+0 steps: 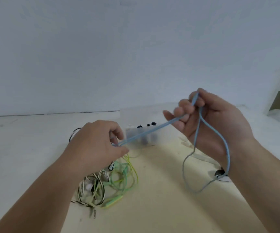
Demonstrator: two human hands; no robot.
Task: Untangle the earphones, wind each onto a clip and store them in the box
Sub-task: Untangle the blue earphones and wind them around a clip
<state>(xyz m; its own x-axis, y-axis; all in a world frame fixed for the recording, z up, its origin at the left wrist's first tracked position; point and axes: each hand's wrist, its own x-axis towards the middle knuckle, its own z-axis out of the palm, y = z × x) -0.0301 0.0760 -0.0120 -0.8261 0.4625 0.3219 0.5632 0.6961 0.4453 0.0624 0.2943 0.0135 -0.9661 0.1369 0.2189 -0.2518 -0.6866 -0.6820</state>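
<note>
The person's two arms (35,190) reach over the table (161,207), and the left hand (95,143) pinches the blue earphone cord (152,130) while the right hand (210,125) curls its fingers (183,106) round it, with the cord pulled tight between them in front of the clear box (132,118). A blue loop (194,190) hangs from the right hand, maybe ending at a dark bud (219,173) by the wrist (247,148), but that bit is blurry. If the loop swings into the pile of green and stripy cords (109,185), it could knot up again.

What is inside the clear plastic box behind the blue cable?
Small black pieces at the clear plastic box rim, dark blurs through its wall; the blue cable covers part.
</note>
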